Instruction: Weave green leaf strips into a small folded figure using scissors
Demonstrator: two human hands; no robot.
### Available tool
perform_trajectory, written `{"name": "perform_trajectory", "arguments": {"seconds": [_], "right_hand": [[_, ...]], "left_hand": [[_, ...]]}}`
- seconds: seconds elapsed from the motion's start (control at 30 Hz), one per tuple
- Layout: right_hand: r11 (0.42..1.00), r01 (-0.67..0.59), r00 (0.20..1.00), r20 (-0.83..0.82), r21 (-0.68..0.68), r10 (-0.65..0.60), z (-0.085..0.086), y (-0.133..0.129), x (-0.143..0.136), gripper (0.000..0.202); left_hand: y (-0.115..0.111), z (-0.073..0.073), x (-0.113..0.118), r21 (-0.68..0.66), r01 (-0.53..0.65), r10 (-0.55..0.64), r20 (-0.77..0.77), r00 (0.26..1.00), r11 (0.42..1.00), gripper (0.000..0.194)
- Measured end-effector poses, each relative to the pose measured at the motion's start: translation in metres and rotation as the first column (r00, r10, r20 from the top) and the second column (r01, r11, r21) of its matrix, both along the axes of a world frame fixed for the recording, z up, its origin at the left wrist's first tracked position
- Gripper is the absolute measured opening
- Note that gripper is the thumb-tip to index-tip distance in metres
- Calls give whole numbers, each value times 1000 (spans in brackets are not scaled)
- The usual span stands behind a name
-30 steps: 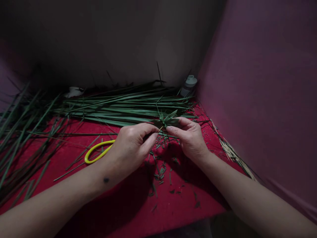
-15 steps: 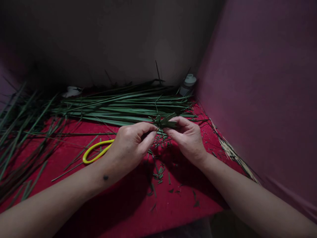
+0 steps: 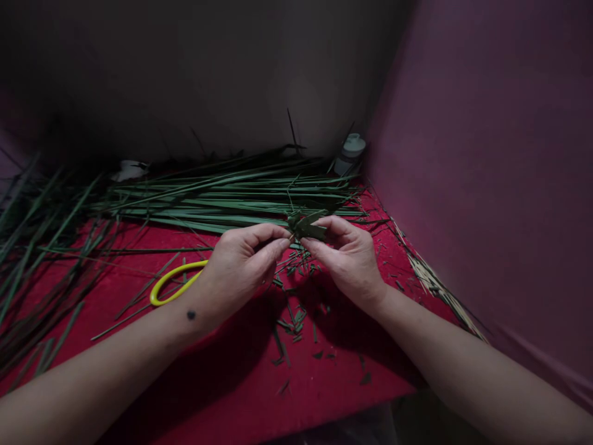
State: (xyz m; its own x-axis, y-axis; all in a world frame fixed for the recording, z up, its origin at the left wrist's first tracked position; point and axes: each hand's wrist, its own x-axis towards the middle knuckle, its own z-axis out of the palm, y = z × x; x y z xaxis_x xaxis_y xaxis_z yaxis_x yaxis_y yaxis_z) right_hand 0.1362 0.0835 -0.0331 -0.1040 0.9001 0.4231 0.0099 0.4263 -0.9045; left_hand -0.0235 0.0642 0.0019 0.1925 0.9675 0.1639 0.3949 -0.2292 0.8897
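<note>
1. Yellow loop: right end hidden behind left hand.
2. Right of yellow loop: folded leaf, partly covered by right hand.
3. Behind yellow loop: white object, too dim to identify.

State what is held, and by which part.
A green leaf piece: the right hand pinches its broad flaps; the left hand seems to pinch its left end, the exact spot too small to tell.
</note>
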Motion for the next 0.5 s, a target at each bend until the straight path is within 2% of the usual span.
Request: {"name": "perform_trajectory", "arguments": {"seconds": [0.1, 0.23, 0.5], "right_hand": [[1000, 16, 1000, -4, 16, -16, 1, -1, -1, 16], [996, 49, 998, 33, 74, -51, 2, -3, -1, 14], [1000, 16, 1000, -17, 12, -15, -1, -2, -1, 15]], "left_hand": [[0, -3, 1, 4, 2, -2, 6, 1000, 1000, 18], [-1, -5, 1, 99, -6, 14, -89, 996, 995, 19], [-1, -8, -4, 297, 53, 26, -258, 966, 953, 19]]}}
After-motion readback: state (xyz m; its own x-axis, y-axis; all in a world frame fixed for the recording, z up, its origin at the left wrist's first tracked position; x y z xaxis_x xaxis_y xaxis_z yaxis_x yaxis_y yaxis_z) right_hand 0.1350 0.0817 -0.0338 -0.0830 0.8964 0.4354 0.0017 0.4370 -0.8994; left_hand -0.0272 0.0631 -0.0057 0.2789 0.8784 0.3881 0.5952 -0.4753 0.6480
